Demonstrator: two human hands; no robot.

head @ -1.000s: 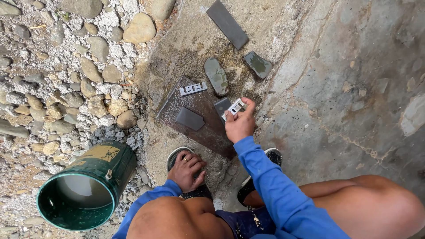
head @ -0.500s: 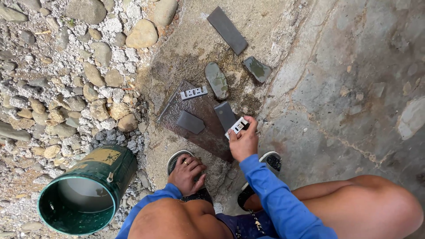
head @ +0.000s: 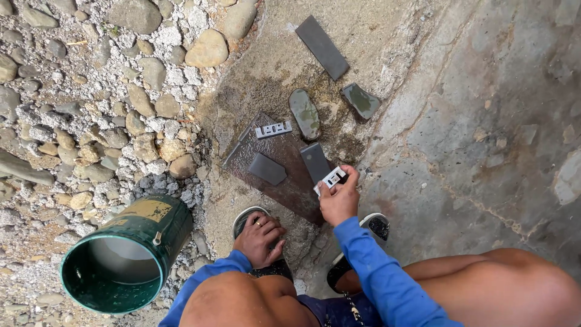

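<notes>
I squat over a wet brown flat stone slab on the ground, with a grey rectangular sharpening stone already laid on it. My right hand pinches a small slotted steel blade over the slab's right edge, not yet pressed down. My left hand rests loosely curled on my sandal, holding nothing.

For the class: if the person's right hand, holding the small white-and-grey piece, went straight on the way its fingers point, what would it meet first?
Probably the grey rectangular stone lying on the dark wet slab, just beyond the right hand and the small piece it holds. Depth is hard to judge from above.
</notes>
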